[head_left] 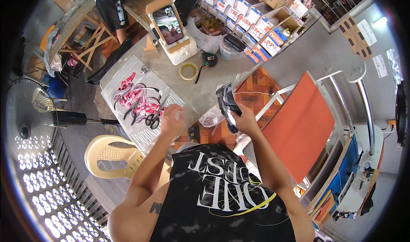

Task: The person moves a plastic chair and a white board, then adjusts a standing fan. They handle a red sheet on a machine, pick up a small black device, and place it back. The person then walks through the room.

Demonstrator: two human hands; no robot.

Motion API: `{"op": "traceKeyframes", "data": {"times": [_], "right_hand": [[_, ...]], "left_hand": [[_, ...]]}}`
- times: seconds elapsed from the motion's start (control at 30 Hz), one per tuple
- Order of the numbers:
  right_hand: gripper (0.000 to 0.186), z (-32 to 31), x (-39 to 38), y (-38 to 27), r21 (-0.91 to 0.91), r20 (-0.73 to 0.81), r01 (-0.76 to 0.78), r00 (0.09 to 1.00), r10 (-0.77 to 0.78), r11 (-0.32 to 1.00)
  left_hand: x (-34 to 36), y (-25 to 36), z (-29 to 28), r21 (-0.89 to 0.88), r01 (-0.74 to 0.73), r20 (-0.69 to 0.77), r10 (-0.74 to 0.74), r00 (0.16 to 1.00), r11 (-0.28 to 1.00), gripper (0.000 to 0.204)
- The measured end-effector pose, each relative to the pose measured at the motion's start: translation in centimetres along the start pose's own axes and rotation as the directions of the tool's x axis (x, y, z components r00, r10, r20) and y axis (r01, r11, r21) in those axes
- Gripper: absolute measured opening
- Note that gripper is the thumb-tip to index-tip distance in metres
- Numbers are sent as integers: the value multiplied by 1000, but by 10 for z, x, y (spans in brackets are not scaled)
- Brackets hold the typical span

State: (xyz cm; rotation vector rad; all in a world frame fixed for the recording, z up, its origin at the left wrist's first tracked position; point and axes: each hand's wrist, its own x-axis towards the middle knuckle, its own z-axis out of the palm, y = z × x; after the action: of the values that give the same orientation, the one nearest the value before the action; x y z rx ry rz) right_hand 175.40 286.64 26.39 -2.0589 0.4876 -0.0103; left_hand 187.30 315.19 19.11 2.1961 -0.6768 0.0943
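My right hand (247, 121) is closed around a long, dark black-and-silver object (227, 106) with a glossy surface, raised by the table's right edge; its kind I cannot make out. My left hand (173, 119) is lifted above the table's near edge, its fingers smeared by motion. Closest to it lie black-handled scissors (152, 121), beside a tangled pile of pink, red and grey strips (139, 98). These rest on a printed grey sheet (124, 71) covering the left of the table.
Farther back on the table are a tape roll (188, 71), a tape measure (209, 59) and a phone (168, 25) on a stand. Labelled boxes (243, 17) line the back right. An orange panel (299, 126) stands right, a beige chair (109, 156) and fan (32, 109) left. Another person (112, 11) is far left.
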Motion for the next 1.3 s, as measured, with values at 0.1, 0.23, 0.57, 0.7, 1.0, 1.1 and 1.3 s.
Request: {"op": "traceKeyframes", "data": {"times": [0.1,0.23,0.57,0.7,1.0,1.1,1.3], "right_hand": [[34,-16,-2,-10,-253,-19,104,993,-112,962],[33,-35,1,-20,-416,-129,198,953,-273,887],[33,-43,39,-44,-310,-6,280,955,-297,908],[33,-30,48,-57,-333,97,320,947,-305,887],[30,12,64,-94,-214,217,367,921,-322,905],[28,26,71,-100,-195,246,402,903,-352,895],[28,55,84,-117,-176,313,540,823,-473,823]], "left_hand": [[3,-65,-24,337,339,-11,-356,934,879,38],[4,-115,-48,547,498,-250,-436,865,673,63],[-2,-152,-71,589,600,-201,-621,758,541,54],[1,-176,-85,653,479,-92,-567,819,586,39],[1,-171,-92,383,481,-157,-457,875,789,39],[0,-143,-74,394,377,-99,-369,924,838,45],[-4,-91,-40,425,546,142,-648,748,723,48]]}}
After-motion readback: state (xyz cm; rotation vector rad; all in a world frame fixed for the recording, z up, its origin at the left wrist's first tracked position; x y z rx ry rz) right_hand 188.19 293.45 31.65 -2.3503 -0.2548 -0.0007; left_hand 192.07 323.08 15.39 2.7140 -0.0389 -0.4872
